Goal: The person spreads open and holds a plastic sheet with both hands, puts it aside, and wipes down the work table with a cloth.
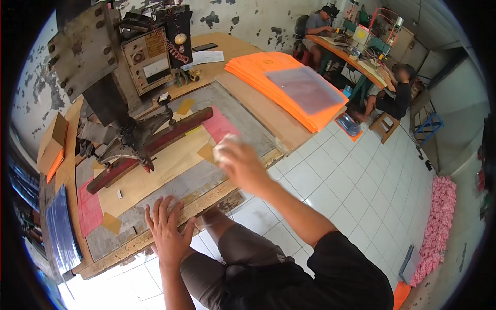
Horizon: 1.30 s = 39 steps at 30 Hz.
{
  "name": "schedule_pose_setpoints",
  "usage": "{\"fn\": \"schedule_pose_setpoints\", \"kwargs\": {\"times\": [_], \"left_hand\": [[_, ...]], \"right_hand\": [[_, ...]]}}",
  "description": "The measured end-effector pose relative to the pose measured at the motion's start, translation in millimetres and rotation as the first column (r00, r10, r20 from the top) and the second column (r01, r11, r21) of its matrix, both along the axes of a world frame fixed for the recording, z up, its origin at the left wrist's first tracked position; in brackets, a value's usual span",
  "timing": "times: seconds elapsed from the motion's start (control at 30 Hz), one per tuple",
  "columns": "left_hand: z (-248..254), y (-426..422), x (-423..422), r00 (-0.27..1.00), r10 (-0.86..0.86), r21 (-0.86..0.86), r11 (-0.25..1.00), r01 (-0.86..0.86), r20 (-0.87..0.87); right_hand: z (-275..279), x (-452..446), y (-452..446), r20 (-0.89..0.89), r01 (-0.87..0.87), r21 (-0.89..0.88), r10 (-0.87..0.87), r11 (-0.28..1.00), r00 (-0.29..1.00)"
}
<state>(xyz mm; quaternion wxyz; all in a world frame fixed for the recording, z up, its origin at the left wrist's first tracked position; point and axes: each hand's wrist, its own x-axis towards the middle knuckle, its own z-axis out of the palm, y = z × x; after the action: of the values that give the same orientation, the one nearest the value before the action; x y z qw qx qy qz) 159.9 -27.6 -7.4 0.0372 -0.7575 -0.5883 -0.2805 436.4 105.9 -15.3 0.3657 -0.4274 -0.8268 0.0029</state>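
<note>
My right hand [244, 166] is closed round a crumpled white wad [225, 147], perhaps cloth or tissue, smeared by motion. It is over the right side of the grey metal bed, near a pink sheet [221, 124] and a tan tape piece [207, 153]. My left hand [168, 227] lies with its fingers spread at the bed's front edge and holds nothing. Between and beyond my hands, a beige sheet [155, 181] covers the bed. Above that sheet is the long dark-red bar [173, 138] of a press. A small white piece [120, 194] lies on the beige sheet.
Orange sheets [248, 67] are stacked at the right, topped by clear plastic [305, 88]. Blue plastic [63, 227] lies at the left edge. A control box [147, 62] stands behind the press. Two people sit at a workbench [341, 49] at the back right.
</note>
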Motion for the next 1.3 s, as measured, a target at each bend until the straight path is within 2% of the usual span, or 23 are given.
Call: {"fn": "schedule_pose_setpoints", "kwargs": {"times": [0.07,0.13,0.27,0.33,0.43,0.53,0.6,0.7,0.73,0.83,0.97,1.07,1.17,1.3], "left_hand": [[-3,4,-3,0.999,-0.005,0.015,1.000,0.005,-0.034],[-3,4,-6,1.000,-0.017,-0.051,0.999,0.016,-0.001],[-1,-3,-5,0.999,-0.004,-0.059,0.998,0.006,0.033],[0,-3,-7,0.999,-0.007,-0.080,0.997,0.011,0.052],[1,-5,-6,0.999,-0.002,-0.088,0.996,0.006,0.051],[-5,-1,-3,0.996,0.022,-0.075,0.997,-0.015,0.087],[-7,-2,-2,0.994,0.049,-0.074,0.996,-0.041,0.099],[-3,-5,-3,0.995,0.080,-0.084,0.994,-0.075,0.059],[-2,-5,-5,0.997,0.077,-0.096,0.993,-0.073,0.031],[-3,-8,-7,0.996,0.076,-0.103,0.991,-0.080,-0.037],[-5,-8,-8,0.994,0.065,-0.087,0.994,-0.073,-0.090],[-3,-8,-6,0.994,0.071,-0.093,0.993,-0.079,-0.080],[-5,-8,-11,0.988,0.111,-0.069,0.990,-0.119,-0.104],[5,0,-19,0.990,0.081,-0.080,0.993,-0.091,-0.116]], "right_hand": [[-4,-37,-27,-0.004,-0.237,0.022,0.238,0.971,0.971],[-12,-72,-62,-0.040,-0.437,0.030,0.437,0.899,0.898],[-3,-57,-52,-0.003,-0.467,0.036,0.467,0.884,0.884],[-4,-28,-22,-0.006,-0.291,0.033,0.291,0.956,0.957],[-6,-8,9,0.024,0.093,0.050,-0.094,0.994,0.995],[-14,-42,-12,0.014,-0.041,-0.003,0.041,0.999,0.999],[-11,-73,-45,-0.022,-0.260,0.037,0.261,0.965,0.965],[-9,-90,-81,-0.064,-0.430,-0.012,0.428,0.903,0.901],[-10,-84,-77,-0.054,-0.436,-0.005,0.435,0.900,0.899],[0,-39,-52,-0.004,-0.298,0.090,0.300,0.950,0.954],[-11,44,-11,-0.014,0.087,0.075,-0.087,0.993,0.996],[-7,48,-14,-0.023,0.075,0.022,-0.074,0.997,0.997],[-6,15,-24,-0.026,-0.059,0.058,0.060,0.997,0.998],[-10,5,19,-0.016,-0.150,-0.001,0.150,0.989,0.989]]}}
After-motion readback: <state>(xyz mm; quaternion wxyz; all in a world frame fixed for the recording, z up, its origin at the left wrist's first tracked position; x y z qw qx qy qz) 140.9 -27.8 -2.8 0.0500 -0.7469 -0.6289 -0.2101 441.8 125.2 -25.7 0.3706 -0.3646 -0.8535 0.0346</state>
